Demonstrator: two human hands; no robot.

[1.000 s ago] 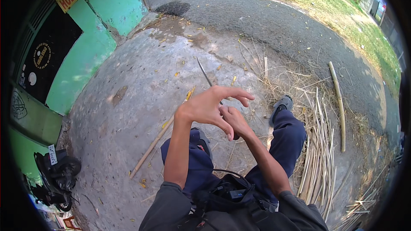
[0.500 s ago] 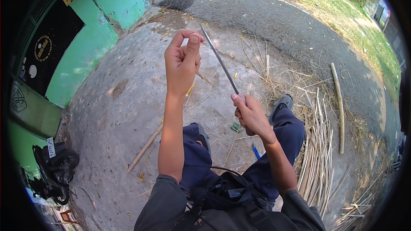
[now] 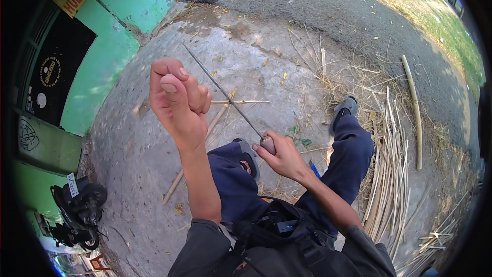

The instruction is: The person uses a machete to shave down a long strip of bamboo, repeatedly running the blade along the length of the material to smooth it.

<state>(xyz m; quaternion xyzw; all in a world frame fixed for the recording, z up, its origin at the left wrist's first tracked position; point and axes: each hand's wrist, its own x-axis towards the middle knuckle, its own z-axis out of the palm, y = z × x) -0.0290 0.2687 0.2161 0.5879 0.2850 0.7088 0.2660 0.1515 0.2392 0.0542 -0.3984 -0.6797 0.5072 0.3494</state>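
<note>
Near the middle, my right hand [image 3: 282, 156] is closed around the rounded handle of a long knife [image 3: 220, 88]. Its narrow dark blade slants up and to the left, the tip pointing past my left hand. My left hand [image 3: 179, 100] is raised with fingers curled and the thumb near the index finger. A short, pale bamboo strip [image 3: 251, 101] sticks out to the right from under its lower fingers, and the blade passes across it in view. Whether blade and strip touch, I cannot tell. The strip's other end is hidden by the hand.
A thin bamboo stick [image 3: 174, 187] lies on the concrete beside my left leg. Split bamboo strips [image 3: 384, 174] are piled by my right leg, with a bamboo pole [image 3: 413, 113] beyond. A blue-handled tool [image 3: 314, 169] lies between my legs. A motorbike [image 3: 82, 205] stands by the green wall [image 3: 97, 61].
My left hand has moved left and down. My right hand has shifted left and down, and the knife now tilts further left. More of the bamboo strip shows.
</note>
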